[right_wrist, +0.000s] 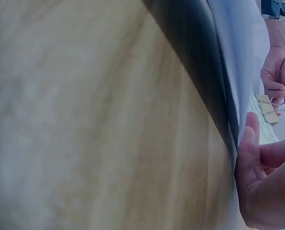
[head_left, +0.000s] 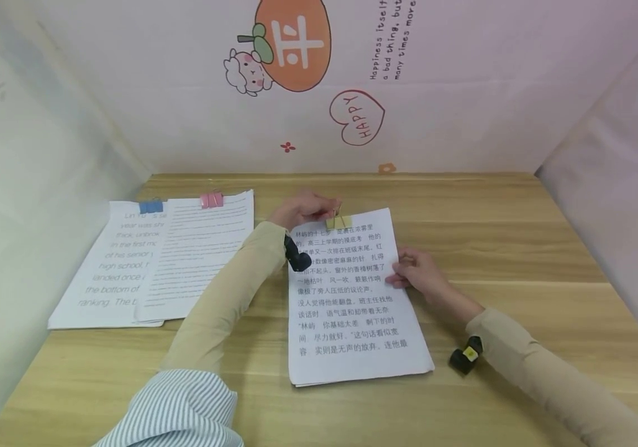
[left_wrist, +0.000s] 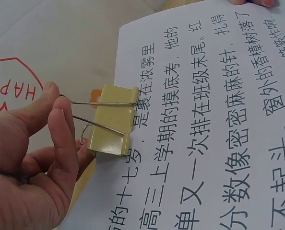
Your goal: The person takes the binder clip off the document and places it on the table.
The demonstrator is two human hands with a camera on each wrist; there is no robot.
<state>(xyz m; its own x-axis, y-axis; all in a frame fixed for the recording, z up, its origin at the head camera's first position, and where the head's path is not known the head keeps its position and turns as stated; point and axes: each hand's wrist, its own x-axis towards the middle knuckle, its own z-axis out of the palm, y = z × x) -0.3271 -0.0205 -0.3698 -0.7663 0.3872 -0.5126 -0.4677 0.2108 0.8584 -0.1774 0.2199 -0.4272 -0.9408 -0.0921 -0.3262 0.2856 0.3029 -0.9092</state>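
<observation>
Nearest, a striped sleeve (head_left: 176, 400) wraps the left arm, with beige cloth past it. Ahead, the printed paper stack (head_left: 346, 329) lies slightly turned on the middle of the wooden counter (head_left: 263, 403). At its right edge the right hand (head_left: 422, 273) is drawn in narrow, holding the paper by that side. Well apart to the left lie two more stacks: the blue-clipped stack (head_left: 103, 273) and, partly over it, the pink-clipped stack (head_left: 195, 261). At the middle stack's far edge, the left hand (head_left: 304, 208) pinches the wire handles of a yellow binder clip (left_wrist: 111, 115) (they show clearly from the left wrist), and the clip sits on the paper. Behind the counter, the wall bears an orange drawing (head_left: 315, 65) and a red heart outline (head_left: 357, 118) reading "HAPPY".
</observation>
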